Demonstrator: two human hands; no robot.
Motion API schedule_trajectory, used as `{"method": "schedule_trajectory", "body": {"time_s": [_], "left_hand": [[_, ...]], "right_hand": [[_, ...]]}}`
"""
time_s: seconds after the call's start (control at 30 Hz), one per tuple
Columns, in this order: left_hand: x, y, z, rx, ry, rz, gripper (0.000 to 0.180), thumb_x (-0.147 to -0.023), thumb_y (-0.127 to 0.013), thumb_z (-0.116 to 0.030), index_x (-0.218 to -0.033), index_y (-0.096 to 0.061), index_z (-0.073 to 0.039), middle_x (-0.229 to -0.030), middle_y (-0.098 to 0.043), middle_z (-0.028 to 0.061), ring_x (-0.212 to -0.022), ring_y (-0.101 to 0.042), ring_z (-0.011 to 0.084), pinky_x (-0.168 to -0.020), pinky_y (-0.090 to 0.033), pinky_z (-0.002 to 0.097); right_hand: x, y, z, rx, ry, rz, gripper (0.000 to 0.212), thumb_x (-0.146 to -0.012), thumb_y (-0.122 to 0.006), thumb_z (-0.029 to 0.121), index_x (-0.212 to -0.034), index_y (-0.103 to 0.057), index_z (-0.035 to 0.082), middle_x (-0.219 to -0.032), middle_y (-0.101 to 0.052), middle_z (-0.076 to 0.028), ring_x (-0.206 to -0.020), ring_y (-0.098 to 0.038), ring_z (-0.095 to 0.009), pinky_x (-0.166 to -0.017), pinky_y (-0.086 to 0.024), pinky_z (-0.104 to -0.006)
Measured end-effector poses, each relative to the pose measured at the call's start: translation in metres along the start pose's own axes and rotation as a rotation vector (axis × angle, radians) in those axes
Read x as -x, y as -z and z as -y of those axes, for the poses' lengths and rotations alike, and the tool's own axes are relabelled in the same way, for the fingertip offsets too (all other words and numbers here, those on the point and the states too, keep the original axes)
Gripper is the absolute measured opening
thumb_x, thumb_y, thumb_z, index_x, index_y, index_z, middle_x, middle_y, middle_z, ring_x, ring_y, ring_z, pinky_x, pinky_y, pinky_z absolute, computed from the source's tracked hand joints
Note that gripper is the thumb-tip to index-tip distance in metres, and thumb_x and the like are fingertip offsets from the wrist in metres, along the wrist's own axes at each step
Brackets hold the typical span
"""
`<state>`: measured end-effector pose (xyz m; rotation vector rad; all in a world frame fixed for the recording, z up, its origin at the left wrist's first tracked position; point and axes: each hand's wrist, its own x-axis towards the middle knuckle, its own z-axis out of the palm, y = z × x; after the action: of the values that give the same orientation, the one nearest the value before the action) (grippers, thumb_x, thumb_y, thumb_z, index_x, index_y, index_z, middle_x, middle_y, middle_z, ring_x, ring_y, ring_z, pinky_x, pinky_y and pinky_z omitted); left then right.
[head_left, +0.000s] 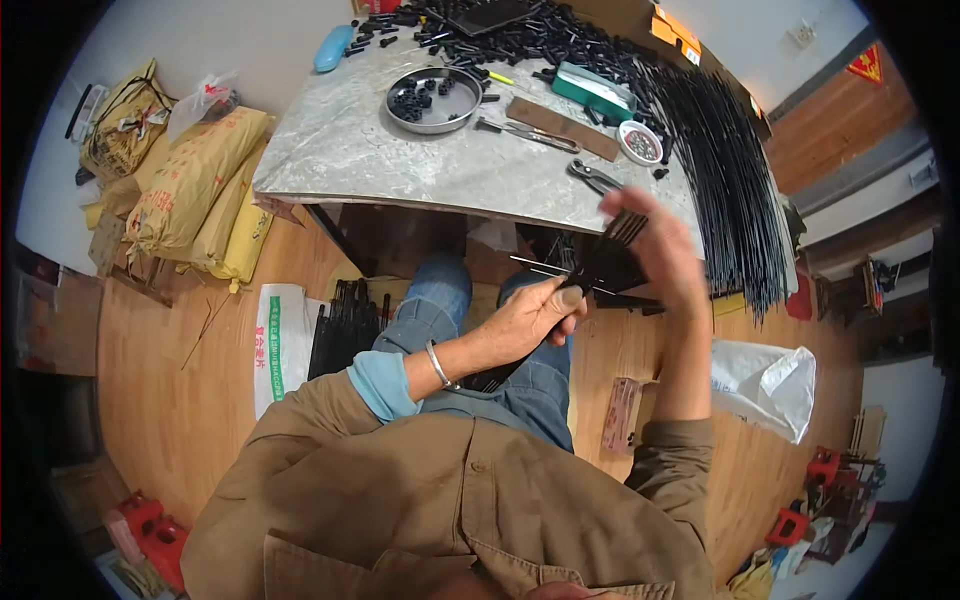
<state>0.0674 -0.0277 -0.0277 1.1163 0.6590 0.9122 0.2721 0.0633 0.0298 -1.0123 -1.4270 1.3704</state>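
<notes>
My left hand, with a silver bangle at the wrist, is closed around the narrow part of a black bundle of thin rods above my lap. The bundle spreads into several prongs toward the upper right, and more dark rod ends show below the hand. My right hand is raised beside the spread end, smeared by motion; whether it grips the prongs cannot be made out. Just beyond it, at the table's front, lie dark-handled pliers. Long black rods hang over the table's right edge.
On the grey table are a metal bowl of small black parts, a brown strip, tweezers, a green box and a white dish. Black parts pile behind. Yellow sacks stand left.
</notes>
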Motion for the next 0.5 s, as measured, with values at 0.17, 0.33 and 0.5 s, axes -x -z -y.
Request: {"method": "schedule_trajectory", "body": {"time_s": [0.17,0.33,0.5], "left_hand": [[0.0,0.004,0.008,0.22,0.017,-0.011,0.057,-0.094,-0.041,-0.058,-0.096,-0.054,-0.002,-0.075,-0.052,0.0027,-0.068,-0.054,0.011,-0.062,-0.049,0.0261],[0.003,-0.001,-0.007,0.27,0.253,-0.171,0.047,-0.097,-0.044,-0.048,-0.093,-0.054,-0.003,-0.071,-0.053,0.0032,-0.056,-0.053,0.0116,-0.052,-0.049,0.026],[0.009,-0.007,-0.012,0.163,0.195,-0.175,0.031,-0.099,-0.045,-0.031,-0.113,-0.049,-0.003,-0.083,-0.059,0.0089,-0.059,-0.06,0.0153,-0.053,-0.052,0.0274]], "right_hand": [[0.026,-0.048,0.076,-0.22,0.305,0.506,0.067,-0.099,-0.036,0.048,-0.136,-0.039,-0.008,-0.128,-0.054,-0.024,-0.118,-0.054,-0.034,-0.1,-0.041,-0.0473],[0.053,-0.028,0.067,-0.339,0.643,0.734,0.053,-0.099,-0.043,0.039,-0.125,-0.048,-0.006,-0.115,-0.059,-0.025,-0.107,-0.06,-0.034,-0.092,-0.046,-0.0476],[0.039,-0.034,0.018,0.18,-0.023,-0.007,0.024,-0.092,-0.06,0.017,-0.105,-0.062,-0.003,-0.095,-0.065,-0.006,-0.087,-0.06,-0.012,-0.079,-0.048,-0.026]]}}
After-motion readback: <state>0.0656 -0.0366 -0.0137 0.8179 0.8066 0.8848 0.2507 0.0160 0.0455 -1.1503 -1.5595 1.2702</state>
